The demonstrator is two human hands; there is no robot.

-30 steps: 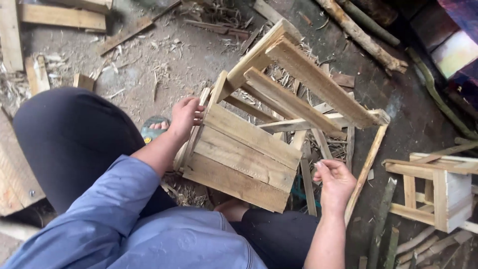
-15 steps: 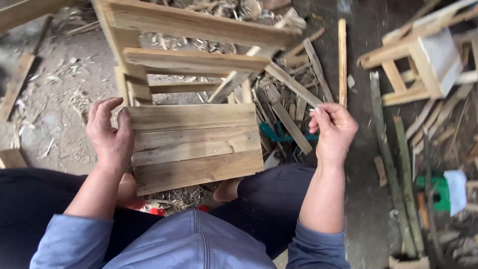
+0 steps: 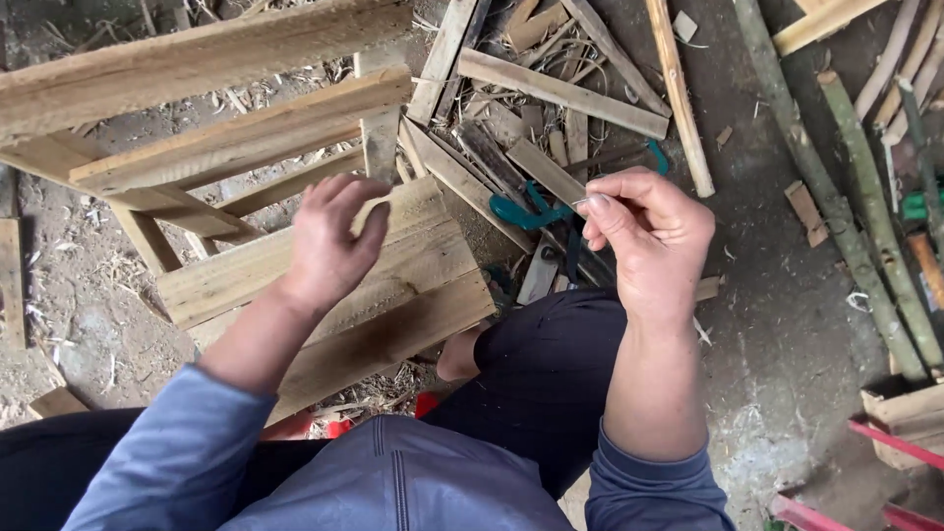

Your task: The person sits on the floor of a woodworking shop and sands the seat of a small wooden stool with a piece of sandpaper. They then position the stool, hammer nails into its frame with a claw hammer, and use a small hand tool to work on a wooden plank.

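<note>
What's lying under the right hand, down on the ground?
Below the right hand lie loose wooden slats and a teal-handled tool on the dirt. The hand covers the tool's far end, so its type is unclear. Its fingers pinch something thin, possibly a nail.

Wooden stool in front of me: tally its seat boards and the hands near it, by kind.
Seat boards: 3
Hands: 2, left hand on the boards, right hand pinching a thin metal piece
Total: 5
</note>
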